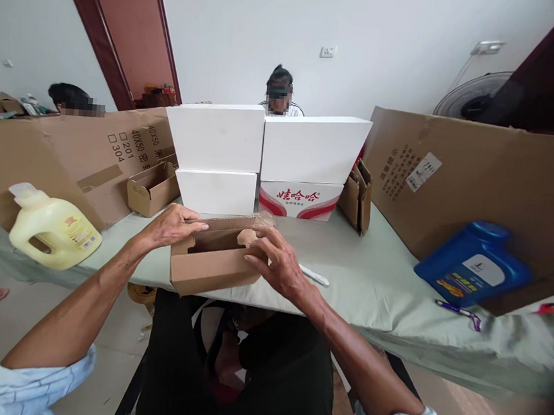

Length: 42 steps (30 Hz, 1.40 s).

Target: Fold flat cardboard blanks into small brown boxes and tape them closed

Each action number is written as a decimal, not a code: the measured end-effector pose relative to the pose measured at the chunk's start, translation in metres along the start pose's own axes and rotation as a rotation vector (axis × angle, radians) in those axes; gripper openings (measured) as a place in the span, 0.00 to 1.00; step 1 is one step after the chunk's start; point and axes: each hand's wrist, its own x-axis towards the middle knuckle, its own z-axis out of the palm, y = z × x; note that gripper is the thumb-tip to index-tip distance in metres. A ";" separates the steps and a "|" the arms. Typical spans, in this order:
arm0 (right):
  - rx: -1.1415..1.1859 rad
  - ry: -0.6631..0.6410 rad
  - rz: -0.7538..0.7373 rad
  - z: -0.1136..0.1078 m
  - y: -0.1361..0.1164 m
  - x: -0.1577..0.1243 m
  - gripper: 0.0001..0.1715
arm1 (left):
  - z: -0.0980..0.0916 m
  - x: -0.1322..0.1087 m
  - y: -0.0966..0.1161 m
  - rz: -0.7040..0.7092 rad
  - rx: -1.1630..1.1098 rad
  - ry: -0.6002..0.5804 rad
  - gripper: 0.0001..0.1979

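A small brown cardboard box (215, 271) stands at the table's front edge with its top open. My left hand (174, 225) grips the raised flap at the box's back left, thumb on the near side. At the right end, my right hand (276, 258) has its fingers curled over the box's edge, beside a rounded tab. A strip of clear tape or plastic shows near the right fingertips. Just right of the box, partly behind my right hand, lies a white-handled tool (314, 275) whose kind I cannot make out.
Stacked white boxes (220, 137) stand ahead, one with red print. Folded cardboard (357, 197) leans beside them; an open carton (152, 189) sits left. A yellow jug (55, 227), blue bottle (475, 262) and purple pen (459, 312) flank the work area. Large cardboard panels enclose both sides. Two people sit beyond.
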 end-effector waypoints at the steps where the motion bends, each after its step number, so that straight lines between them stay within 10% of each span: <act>1: 0.046 -0.053 0.022 -0.004 0.004 0.010 0.05 | 0.000 0.007 -0.004 -0.004 -0.009 -0.024 0.25; 10: 0.137 -0.341 0.241 -0.005 0.019 0.040 0.07 | 0.011 -0.006 -0.027 0.102 0.005 0.130 0.15; 24: 0.233 -0.316 0.134 -0.016 0.005 0.031 0.05 | 0.000 -0.038 0.002 0.106 0.346 -0.282 0.26; 42: 0.227 -0.588 -0.098 -0.017 0.004 0.054 0.12 | -0.005 -0.052 -0.004 0.144 0.554 -0.317 0.33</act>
